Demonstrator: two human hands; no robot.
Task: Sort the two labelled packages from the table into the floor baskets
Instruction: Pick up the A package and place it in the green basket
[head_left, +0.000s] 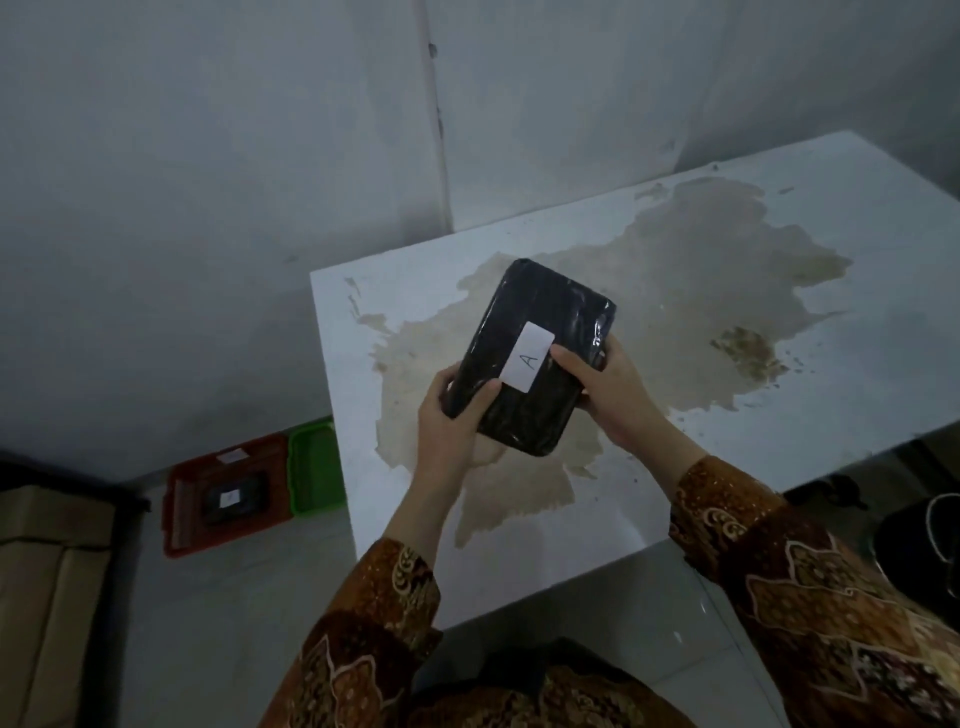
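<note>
At far left, on the floor beside the wall, sits a red basket (228, 499) with a dark package already lying in it, a pale label on top. Just right of it, touching or nearly so, is a green basket (316, 470), partly hidden behind the corner of the worktop (779, 218), which is white with a large brown stain.

Above the stained worktop, a person in patterned brown sleeves holds a black wrapped package (535, 358) tilted, its white label (528, 356) reading "A". The left hand (452, 415) grips its lower left corner, thumb on top. The right hand (608, 384) grips the right edge, thumb beside the label. Both hands are closed on the package.

The wrap looks glossy and may be slippery, so it could slide free on the way down to the floor. The basket labels are too blurred to read, so the package could land in the wrong one.
</note>
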